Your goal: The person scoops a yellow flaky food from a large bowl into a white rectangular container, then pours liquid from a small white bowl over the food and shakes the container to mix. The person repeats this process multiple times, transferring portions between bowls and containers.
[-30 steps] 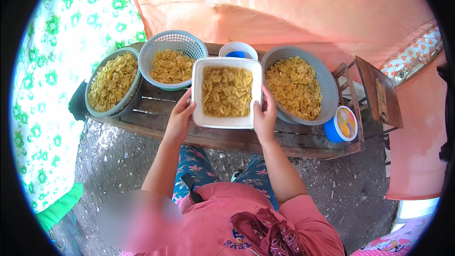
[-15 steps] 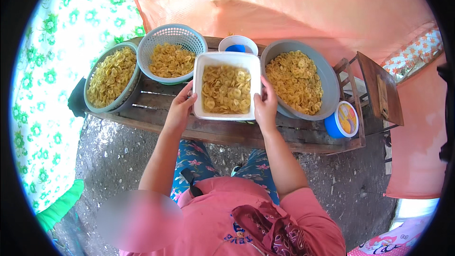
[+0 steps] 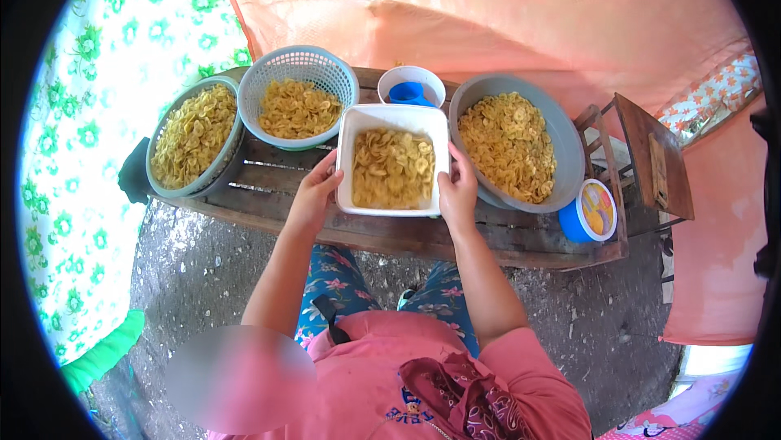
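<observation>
Between my two hands I hold a white square plastic tub (image 3: 394, 118), tilted so that its inside faces me. Sliced banana chips (image 3: 394, 165) lie in it, slightly blurred. My left hand (image 3: 312, 194) grips the tub's left side, thumb at the rim. My right hand (image 3: 458, 194) grips the opposite side in the same way. The tub is held over the front part of a wooden slatted table (image 3: 350, 233). Most of the fingers are hidden behind its walls.
Left on the table are a rounded container (image 3: 215, 168) and a pale blue perforated basket (image 3: 313, 64), both with chips. Behind the tub sits a white bowl (image 3: 386, 79) with a blue cup (image 3: 407, 92). Rightward stand a grey basin (image 3: 573, 140) of chips, a blue lidded tub (image 3: 576, 225) and wooden furniture (image 3: 647, 147).
The white tub and both hands have come slightly toward me. The chips inside have shifted. More of the blue cup behind the tub now shows.
</observation>
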A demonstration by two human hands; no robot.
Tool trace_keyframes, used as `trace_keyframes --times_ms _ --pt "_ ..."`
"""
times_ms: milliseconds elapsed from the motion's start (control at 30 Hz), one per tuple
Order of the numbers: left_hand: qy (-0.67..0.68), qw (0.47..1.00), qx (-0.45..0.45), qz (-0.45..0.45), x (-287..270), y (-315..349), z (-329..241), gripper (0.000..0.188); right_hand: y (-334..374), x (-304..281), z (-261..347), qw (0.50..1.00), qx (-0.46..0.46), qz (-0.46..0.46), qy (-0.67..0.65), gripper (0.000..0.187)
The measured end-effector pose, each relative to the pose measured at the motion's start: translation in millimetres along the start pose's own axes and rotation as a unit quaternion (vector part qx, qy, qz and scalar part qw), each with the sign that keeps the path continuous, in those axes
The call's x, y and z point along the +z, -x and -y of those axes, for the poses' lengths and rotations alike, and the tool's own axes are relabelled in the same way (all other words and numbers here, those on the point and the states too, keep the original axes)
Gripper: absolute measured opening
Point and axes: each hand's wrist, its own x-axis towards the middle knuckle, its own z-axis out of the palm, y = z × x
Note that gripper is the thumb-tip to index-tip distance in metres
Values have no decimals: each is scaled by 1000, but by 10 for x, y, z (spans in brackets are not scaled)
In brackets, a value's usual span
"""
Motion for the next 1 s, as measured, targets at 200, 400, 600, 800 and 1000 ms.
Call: trace_keyframes --times_ms 200,400,600,800,1000 --pt "11 998 48 40 12 47 24 52 40 -11 -31 999 29 13 -34 52" --pt "22 997 74 24 34 89 25 53 59 16 -41 986 -146 -17 -79 52" --pt "10 999 50 6 -7 99 -5 51 70 43 -91 991 -106 -49 -73 52" --pt "3 1000 4 -4 -34 30 -49 52 42 31 -41 997 -38 -18 -71 53" --pt "17 1000 -3 13 -37 29 -55 53 -3 5 35 999 41 31 6 53"
